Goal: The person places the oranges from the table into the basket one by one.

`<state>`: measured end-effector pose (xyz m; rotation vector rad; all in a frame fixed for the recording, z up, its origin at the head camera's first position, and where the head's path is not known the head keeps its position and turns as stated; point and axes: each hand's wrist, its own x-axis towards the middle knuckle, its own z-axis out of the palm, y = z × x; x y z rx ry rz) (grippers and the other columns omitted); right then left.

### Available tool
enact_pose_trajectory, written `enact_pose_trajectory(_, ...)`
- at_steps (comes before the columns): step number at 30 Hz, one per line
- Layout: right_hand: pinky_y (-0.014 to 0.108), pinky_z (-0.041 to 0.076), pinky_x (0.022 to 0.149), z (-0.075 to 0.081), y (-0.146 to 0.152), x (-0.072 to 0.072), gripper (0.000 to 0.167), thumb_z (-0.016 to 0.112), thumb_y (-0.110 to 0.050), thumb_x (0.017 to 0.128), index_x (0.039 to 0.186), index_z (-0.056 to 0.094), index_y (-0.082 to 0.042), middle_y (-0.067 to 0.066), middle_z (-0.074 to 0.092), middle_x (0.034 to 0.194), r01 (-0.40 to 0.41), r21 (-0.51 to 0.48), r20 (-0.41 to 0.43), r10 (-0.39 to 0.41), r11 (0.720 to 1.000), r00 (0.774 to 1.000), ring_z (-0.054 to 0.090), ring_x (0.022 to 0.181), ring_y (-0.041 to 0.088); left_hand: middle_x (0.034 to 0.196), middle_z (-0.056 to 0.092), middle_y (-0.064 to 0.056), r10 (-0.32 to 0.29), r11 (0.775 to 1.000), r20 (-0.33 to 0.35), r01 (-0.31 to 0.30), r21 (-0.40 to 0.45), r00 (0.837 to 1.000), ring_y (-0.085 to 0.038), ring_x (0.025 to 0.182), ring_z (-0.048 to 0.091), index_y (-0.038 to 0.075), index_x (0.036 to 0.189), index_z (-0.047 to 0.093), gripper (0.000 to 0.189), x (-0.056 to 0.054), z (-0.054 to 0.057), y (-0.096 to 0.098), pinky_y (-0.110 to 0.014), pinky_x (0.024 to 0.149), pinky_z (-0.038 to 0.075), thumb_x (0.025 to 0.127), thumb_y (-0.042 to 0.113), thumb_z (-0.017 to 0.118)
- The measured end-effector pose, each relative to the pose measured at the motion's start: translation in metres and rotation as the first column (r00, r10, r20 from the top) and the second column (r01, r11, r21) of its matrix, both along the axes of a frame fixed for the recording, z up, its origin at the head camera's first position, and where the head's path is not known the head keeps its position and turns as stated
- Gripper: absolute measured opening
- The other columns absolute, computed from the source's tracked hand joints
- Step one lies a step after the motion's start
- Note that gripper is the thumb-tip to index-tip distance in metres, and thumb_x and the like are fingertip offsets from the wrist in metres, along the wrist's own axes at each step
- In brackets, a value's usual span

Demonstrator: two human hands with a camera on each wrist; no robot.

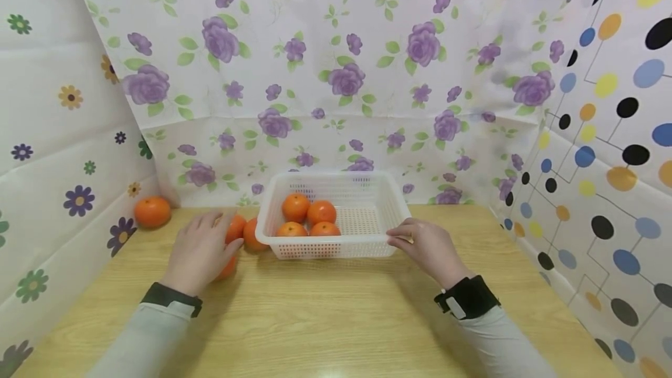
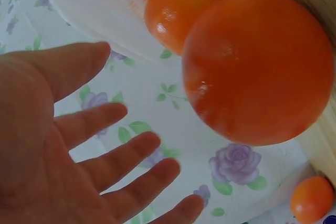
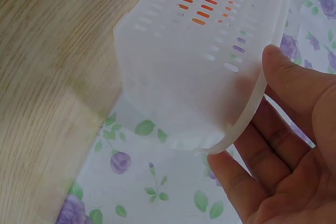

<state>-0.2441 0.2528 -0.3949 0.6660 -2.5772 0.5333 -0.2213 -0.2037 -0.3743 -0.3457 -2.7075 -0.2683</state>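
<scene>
Closest to the near edge of the tabletop (image 1: 315, 319), which was pale wood with thin lines, I saw two light sleeves (image 1: 142, 337) and two black wrist bands (image 1: 469, 297). The left hand (image 1: 196, 249) was over the tabletop's left part, its fingers spread out and holding nothing. Three round fruits (image 1: 227, 268) sat by it on the wood, each partly hidden from my head camera. They were bright orange, smooth and shiny. The right hand (image 1: 427, 249) pinched the rim of one basket (image 1: 367, 249) at its near right corner, thumb on one side and fingers on the other. The basket was a white plastic box with lots of little slots, near the middle of the far edge. Four orange fruits (image 1: 321, 213) sat in its left half. The eighth fruit (image 1: 152, 212) sat by the far left corner. Behind hung a white cloth (image 1: 315, 74) with purple roses and green leaves.
</scene>
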Motion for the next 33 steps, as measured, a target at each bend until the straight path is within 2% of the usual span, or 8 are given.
enact_pose_trajectory(9, 0.038, 0.059, 0.068, 0.0, 0.001, -0.001, 0.018, 0.088, -0.022, 0.096, 0.11, 0.088, -0.012, 0.001, 0.081, 0.103, 0.0, 0.007, -0.009, 0.0, 1.0, 1.0, 0.073, 0.08, 0.016, 0.137, 0.062, -0.036, 0.042, 0.998, 0.125, -0.036, -0.054, 0.991, -0.06, 0.122, 0.058, 0.002, 0.141, 0.067, 0.054, -0.001, -0.005, -0.007, -0.078, 0.095, 0.051, 0.099, 0.031, 0.085)
enact_pose_trajectory(15, 0.036, 0.057, 0.066, -0.001, 0.001, -0.001, 0.019, 0.089, -0.023, 0.095, 0.111, 0.089, -0.012, 0.0, 0.08, 0.102, 0.005, 0.004, -0.01, -0.005, 1.0, 1.0, 0.071, 0.078, 0.014, 0.141, 0.06, -0.036, 0.048, 0.997, 0.183, -0.036, -0.066, 0.982, -0.059, 0.121, 0.058, 0.006, 0.145, 0.066, 0.057, -0.003, -0.008, -0.009, -0.078, 0.085, 0.056, 0.099, 0.034, 0.084)
enact_pose_trajectory(20, 0.038, 0.058, 0.067, -0.002, 0.001, -0.002, 0.018, 0.088, -0.023, 0.096, 0.111, 0.089, -0.012, 0.0, 0.081, 0.103, 0.007, 0.004, 0.004, -0.007, 1.0, 1.0, 0.071, 0.079, 0.013, 0.144, 0.058, -0.036, 0.043, 0.998, 0.23, -0.034, -0.045, 0.972, -0.061, 0.125, 0.056, 0.008, 0.15, 0.063, 0.061, -0.003, -0.01, -0.009, -0.081, 0.086, 0.054, 0.099, 0.034, 0.084)
enact_pose_trajectory(33, 0.036, 0.058, 0.068, 0.0, 0.002, -0.001, 0.019, 0.087, -0.024, 0.097, 0.112, 0.088, -0.012, 0.0, 0.081, 0.104, -0.001, 0.0, 0.006, 0.001, 1.0, 1.0, 0.07, 0.079, 0.012, 0.138, 0.06, -0.034, 0.057, 0.997, 0.31, -0.039, -0.064, 0.949, -0.053, 0.11, 0.061, 0.004, 0.15, 0.064, 0.064, -0.005, -0.011, -0.007, -0.074, 0.086, 0.057, 0.096, 0.03, 0.087)
